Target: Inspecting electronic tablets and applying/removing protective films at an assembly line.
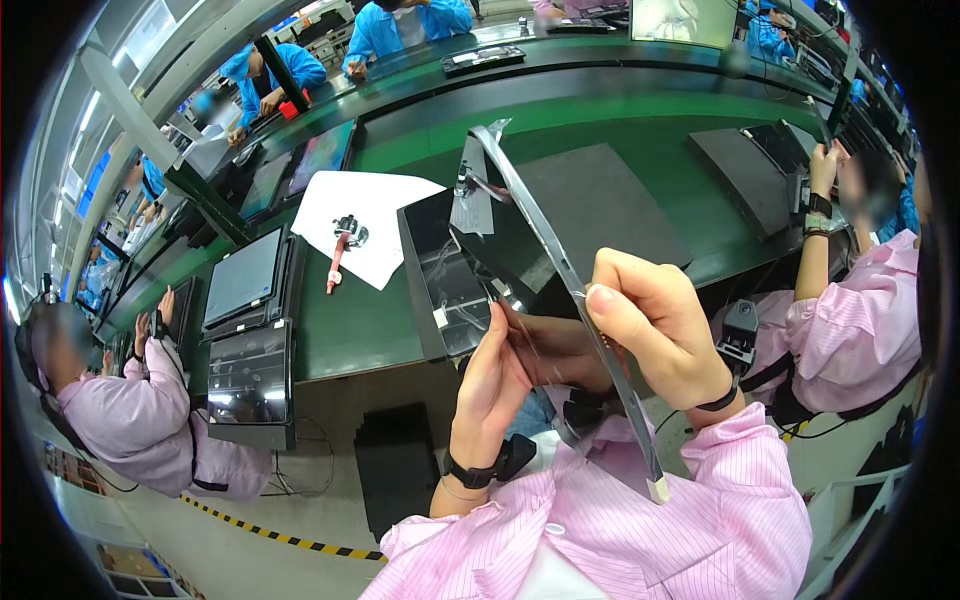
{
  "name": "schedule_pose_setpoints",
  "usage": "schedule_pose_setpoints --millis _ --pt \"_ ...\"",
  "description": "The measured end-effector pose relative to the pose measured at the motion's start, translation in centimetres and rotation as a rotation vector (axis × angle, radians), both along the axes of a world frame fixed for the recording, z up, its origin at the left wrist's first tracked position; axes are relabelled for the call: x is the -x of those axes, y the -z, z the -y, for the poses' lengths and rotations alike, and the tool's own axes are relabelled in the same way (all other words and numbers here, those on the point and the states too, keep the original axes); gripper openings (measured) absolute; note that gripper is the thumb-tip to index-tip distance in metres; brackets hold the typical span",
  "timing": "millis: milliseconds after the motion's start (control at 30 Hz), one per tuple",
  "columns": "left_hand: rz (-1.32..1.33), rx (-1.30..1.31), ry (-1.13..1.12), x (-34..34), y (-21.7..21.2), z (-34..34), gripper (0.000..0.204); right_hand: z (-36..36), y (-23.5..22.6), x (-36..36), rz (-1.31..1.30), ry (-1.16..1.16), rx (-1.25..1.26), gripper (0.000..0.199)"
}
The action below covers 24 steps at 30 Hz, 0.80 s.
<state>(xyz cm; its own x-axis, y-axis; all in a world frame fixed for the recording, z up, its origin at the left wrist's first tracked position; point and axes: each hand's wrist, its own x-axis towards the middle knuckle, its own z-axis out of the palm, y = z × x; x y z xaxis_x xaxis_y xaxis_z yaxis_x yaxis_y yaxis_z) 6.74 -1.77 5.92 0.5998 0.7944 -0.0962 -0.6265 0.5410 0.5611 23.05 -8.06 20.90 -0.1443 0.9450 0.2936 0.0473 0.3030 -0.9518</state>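
Observation:
A thin, glossy flat panel (540,225) is held up at a slant and shows almost edge-on, its long grey edge running from the table toward my chest. My right hand (655,330) pinches that edge between thumb and fingers. Against the panel's shiny face is my left hand (490,370), its thumb up and other fingers partly hidden; what looks like its reflection shows beside it. Beneath the panel's far end, a dark glossy screen (432,245) lies on the table. Under and right of it is a dark grey mat (600,195).
The green table (370,330) carries a white sheet (385,190) with a red-handled tool (338,262) on it. Dark screens (245,275) are stacked to the left. Co-workers in pink (130,420) sit on both sides. A dark stack (393,465) stands on the floor.

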Motion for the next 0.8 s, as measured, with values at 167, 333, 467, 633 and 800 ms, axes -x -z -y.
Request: schedule_pose_setpoints --millis 167,333,467,633,800 --pt "-0.036 -0.028 -0.087 0.4 -1.1 0.1 0.046 0.0 0.1 -0.7 0.302 0.148 -0.280 0.027" --pt "-0.109 -0.069 -0.263 1.1 -2.0 0.4 0.035 0.3 1.0 -1.7 0.772 0.421 -0.540 0.018" --pt "-0.077 -0.075 -0.231 2.0 -2.4 0.4 0.035 -0.6 2.0 -3.0 0.590 0.366 -0.428 0.021" --pt "0.073 0.047 -0.115 2.5 -1.9 0.5 0.034 -1.1 2.7 -3.1 -0.051 0.170 -0.101 0.032" --pt "0.369 0.190 0.080 0.9 -0.4 -0.1 0.040 -0.8 3.0 -1.0 -0.507 0.052 0.037 0.035"
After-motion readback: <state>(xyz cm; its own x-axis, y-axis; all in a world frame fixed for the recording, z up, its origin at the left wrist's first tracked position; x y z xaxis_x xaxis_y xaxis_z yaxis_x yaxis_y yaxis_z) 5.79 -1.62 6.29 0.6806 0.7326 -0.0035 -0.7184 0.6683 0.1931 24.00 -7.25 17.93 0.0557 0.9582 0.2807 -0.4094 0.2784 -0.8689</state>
